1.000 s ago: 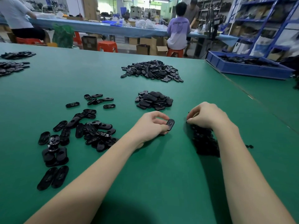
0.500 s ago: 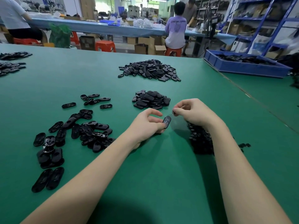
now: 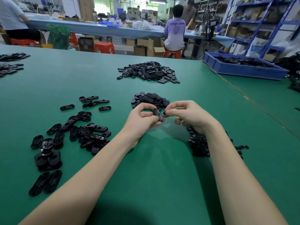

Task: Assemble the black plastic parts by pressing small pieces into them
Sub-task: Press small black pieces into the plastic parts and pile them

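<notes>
The part (image 3: 157,114), gripped by the left hand (image 3: 142,120), has been lifted off the worktop (image 3: 162,176); a small piece (image 3: 164,113), pinched by the right hand (image 3: 186,116), is brought beside it, ready for pressing.

Your two bare forearms and hands, seen from above.

Both of your arms are uncovered from the bottom edge of the view to the fingertips, with no sleeve showing on either. Your left hand (image 3: 142,118) and right hand (image 3: 189,114) wear no gloves, and neither wrist carries a watch or band. Your fingers show no rings. Your fingernails look short and plain, though they are too small in view to describe further.
</notes>
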`<move>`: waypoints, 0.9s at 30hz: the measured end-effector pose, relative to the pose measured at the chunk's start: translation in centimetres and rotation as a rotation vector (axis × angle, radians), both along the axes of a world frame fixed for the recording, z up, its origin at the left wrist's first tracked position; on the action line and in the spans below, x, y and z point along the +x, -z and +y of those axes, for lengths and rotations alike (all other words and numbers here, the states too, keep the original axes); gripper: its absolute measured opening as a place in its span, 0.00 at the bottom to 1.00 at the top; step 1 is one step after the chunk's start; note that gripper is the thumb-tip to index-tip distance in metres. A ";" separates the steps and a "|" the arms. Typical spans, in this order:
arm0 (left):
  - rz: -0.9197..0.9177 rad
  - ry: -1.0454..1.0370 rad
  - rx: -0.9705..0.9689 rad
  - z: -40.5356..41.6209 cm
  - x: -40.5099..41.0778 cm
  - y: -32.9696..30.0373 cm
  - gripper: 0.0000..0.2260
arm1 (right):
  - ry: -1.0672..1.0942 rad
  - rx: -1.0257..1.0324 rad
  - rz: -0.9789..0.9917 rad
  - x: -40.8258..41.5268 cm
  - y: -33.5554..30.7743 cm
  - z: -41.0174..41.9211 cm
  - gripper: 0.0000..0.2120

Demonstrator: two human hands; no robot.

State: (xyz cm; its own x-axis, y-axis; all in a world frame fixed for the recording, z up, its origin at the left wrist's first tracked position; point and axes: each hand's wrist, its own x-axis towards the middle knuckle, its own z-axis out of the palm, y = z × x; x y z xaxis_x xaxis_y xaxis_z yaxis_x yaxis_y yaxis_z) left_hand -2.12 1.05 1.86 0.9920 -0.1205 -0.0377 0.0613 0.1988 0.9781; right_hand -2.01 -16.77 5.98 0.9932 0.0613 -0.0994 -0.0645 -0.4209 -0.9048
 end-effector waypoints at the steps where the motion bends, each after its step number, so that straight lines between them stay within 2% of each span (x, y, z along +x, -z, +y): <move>1: 0.006 -0.012 -0.013 0.0 0.1 0.0 0.12 | 0.006 -0.005 -0.009 0.0 0.0 0.1 0.05; 6: -0.046 -0.059 0.058 0.4 0.2 0.0 0.10 | -0.010 -0.043 -0.039 0.0 -0.4 0.6 0.06; 11: -0.076 -0.109 0.009 0.5 0.4 0.0 0.10 | 0.056 -0.038 -0.095 0.1 -0.9 0.6 0.07; 18: -0.037 -0.057 -0.111 0.3 0.3 -0.4 0.07 | 0.062 -0.075 -0.093 0.3 -0.5 1.1 0.05; 27: -0.093 -0.013 -0.073 0.2 -0.1 -0.7 0.08 | 0.090 -0.092 -0.083 0.7 -0.1 1.0 0.04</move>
